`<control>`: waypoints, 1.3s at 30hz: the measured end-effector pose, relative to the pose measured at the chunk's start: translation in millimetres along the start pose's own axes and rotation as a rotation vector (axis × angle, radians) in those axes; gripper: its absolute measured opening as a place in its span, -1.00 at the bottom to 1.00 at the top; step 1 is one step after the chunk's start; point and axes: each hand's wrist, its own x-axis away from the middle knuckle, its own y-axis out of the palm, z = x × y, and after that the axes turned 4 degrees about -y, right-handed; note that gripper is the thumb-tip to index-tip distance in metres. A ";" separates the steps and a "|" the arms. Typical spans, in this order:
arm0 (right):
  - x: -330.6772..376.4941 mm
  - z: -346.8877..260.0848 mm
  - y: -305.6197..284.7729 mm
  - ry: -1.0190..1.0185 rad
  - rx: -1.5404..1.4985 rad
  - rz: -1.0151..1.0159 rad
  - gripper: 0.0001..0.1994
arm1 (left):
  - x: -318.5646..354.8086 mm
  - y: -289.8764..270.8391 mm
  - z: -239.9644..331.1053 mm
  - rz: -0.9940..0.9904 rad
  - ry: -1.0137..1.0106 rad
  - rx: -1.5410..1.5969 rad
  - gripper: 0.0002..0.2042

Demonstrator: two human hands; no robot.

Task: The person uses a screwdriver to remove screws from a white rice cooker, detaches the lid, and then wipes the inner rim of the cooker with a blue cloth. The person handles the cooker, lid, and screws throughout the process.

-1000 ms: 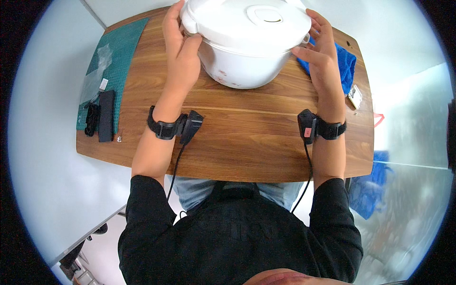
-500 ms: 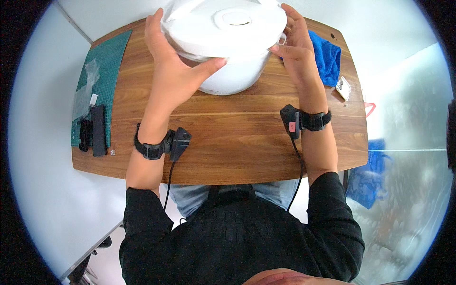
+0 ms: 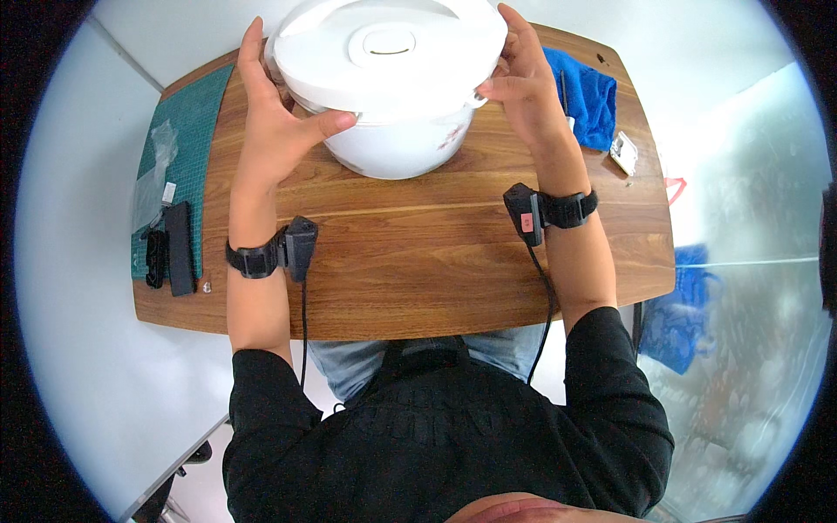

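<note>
A large white rice cooker (image 3: 392, 96) with a round lid knob stands on the far middle of a wooden table (image 3: 418, 261). My left hand (image 3: 275, 131) grips its left side, thumb pressed under the lid rim. My right hand (image 3: 519, 83) grips the right side at the rim by a small handle tab. Both wrists wear black straps with small black devices and cables running back toward my body.
A green cutting mat (image 3: 179, 166) lies at the table's left end with a clear plastic bag and black bar-shaped items (image 3: 179, 248) on it. A blue cloth (image 3: 580, 96) lies right of the cooker, a small white object (image 3: 623, 152) beside it. Blue fabric lies on the floor at right.
The view has shifted so the table and cooker sit more to the left and closer. My hands have stayed on the cooker's sides, the left thumb now under the rim.
</note>
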 end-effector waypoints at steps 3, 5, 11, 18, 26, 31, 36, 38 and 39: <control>0.1 -0.3 -1.7 -0.039 0.214 0.003 0.10 | -2.8 -10.3 -12.6 0.004 0.008 -0.004 0.45; 2.9 -11.1 1.0 -0.066 0.371 0.013 0.10 | -2.3 -10.6 -12.7 0.004 -0.020 0.035 0.46; 1.3 -9.7 -0.7 0.000 0.262 0.055 0.02 | 0.5 -7.4 -10.1 0.003 -0.079 0.199 0.41; 3.7 -14.4 -1.5 -0.006 0.361 0.024 -0.01 | 2.2 -14.5 -2.3 -0.024 -0.136 0.175 0.30; -10.7 -7.6 -6.0 -0.062 -0.065 -0.238 0.09 | 10.5 -11.4 29.1 -0.044 -0.140 -0.158 0.26; -0.2 -32.1 9.3 0.011 0.020 -0.139 0.00 | 15.0 -1.2 24.0 -0.038 -0.111 -0.183 0.35; -1.5 -27.6 0.8 0.001 -0.024 -0.104 -0.08 | 10.3 -7.1 11.7 -0.020 -0.064 -0.233 0.40; 3.5 -43.6 14.3 0.080 0.074 -0.031 -0.11 | 10.2 -11.2 11.6 -0.042 -0.069 -0.197 0.40; 2.9 -44.0 15.6 0.087 0.064 -0.042 -0.12 | 11.0 -11.5 11.4 -0.036 -0.070 -0.193 0.40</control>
